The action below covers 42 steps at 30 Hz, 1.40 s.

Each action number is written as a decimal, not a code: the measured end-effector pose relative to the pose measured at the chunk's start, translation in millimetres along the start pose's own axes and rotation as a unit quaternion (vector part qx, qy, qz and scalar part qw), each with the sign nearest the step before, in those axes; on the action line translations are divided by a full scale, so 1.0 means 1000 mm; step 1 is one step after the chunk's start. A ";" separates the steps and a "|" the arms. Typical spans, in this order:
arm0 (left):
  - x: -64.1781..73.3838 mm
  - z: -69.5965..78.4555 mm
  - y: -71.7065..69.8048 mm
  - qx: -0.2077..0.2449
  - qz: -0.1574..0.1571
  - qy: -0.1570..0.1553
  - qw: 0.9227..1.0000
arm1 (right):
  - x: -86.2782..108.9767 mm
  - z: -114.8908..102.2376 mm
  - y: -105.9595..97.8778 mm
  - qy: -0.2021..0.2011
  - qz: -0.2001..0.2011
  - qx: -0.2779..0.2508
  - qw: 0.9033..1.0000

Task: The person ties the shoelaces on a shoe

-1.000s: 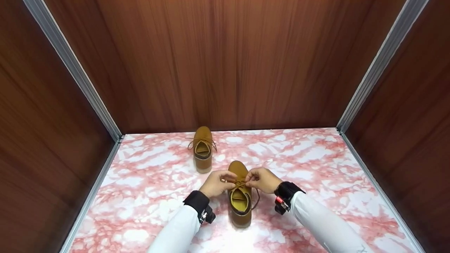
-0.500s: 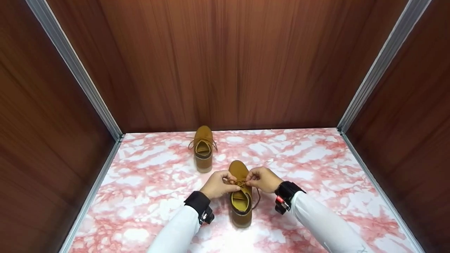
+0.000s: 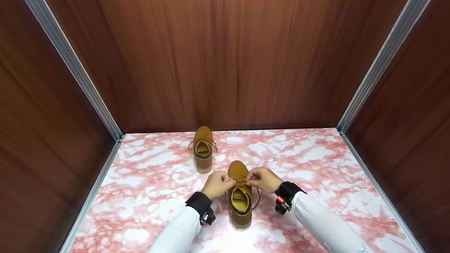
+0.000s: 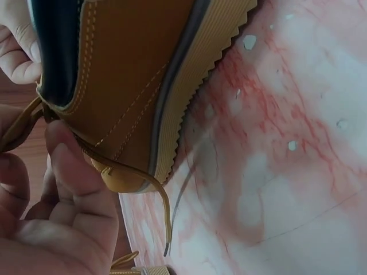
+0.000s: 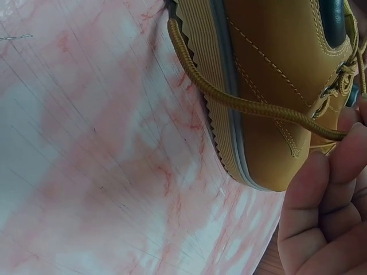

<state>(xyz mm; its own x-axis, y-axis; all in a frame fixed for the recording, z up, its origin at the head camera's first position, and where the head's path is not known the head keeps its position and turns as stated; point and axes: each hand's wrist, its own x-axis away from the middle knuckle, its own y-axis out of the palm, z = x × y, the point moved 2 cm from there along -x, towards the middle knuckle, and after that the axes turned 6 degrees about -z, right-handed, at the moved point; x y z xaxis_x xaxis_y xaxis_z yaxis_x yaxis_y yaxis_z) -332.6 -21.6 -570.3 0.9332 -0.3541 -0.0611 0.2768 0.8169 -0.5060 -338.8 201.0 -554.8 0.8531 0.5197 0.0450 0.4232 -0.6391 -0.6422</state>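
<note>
A tan lace-up shoe (image 3: 238,169) stands on the marbled surface, toe pointing away from me. Over its laced front, my left hand (image 3: 217,185) pinches the shoelace between thumb and fingers. From those fingers a lace (image 4: 163,203) runs down past the sole, its tip hanging free in the left wrist view. My right hand (image 3: 265,180) pinches the lace on the other side. In the right wrist view this lace (image 5: 252,106) arcs across the shoe's side into the fingers (image 5: 304,189). Part of the knot area is hidden behind the fingertips.
A matching shoe (image 3: 203,140), its lace tied in a bow, stands farther back on the left. Behind it rises a wood-grain back panel (image 3: 225,70). Side panels with grey metal corner posts (image 3: 88,88) flank the red-and-white marbled surface (image 3: 299,211).
The left thumb and fingers, spread somewhat apart half a second ago, have come together in a pinch at the lace. My right hand and both shoes have stayed in place.
</note>
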 end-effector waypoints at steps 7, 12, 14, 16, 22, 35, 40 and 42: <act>0.000 -0.006 0.003 0.068 -0.038 -0.002 0.997 | -0.001 -0.001 0.001 -0.006 0.005 0.003 1.000; -0.001 -0.007 0.005 0.063 -0.041 -0.008 0.997 | -0.005 -0.004 0.005 -0.004 0.015 0.004 1.000; -0.001 -0.006 0.006 0.061 -0.041 -0.004 0.997 | -0.007 -0.005 0.006 -0.006 0.022 0.007 1.000; 0.000 -0.006 0.007 0.063 -0.040 0.003 0.997 | -0.007 -0.005 0.006 -0.010 0.030 0.011 0.999; 0.001 -0.008 0.013 0.079 -0.032 0.008 0.996 | -0.007 -0.002 0.009 -0.008 0.035 0.004 0.999; 0.002 -0.013 0.019 0.112 -0.016 -0.002 0.994 | -0.007 -0.002 0.012 -0.002 0.013 -0.002 1.000; 0.003 -0.011 0.020 0.121 -0.015 0.002 0.993 | -0.009 -0.003 0.013 0.018 0.011 -0.023 1.000; 0.003 -0.010 0.020 0.130 -0.014 0.002 0.991 | -0.010 -0.003 0.014 0.033 0.012 -0.038 0.999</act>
<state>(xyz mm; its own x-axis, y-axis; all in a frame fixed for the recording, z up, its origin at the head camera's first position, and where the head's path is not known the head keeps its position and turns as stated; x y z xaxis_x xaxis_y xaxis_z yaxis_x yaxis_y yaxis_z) -326.7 -10.7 -588.9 0.9233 -0.3802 -0.0545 0.3531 0.8961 -0.2688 -340.4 185.0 -561.6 0.8802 0.4674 0.0817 0.4225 -0.6936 -0.5834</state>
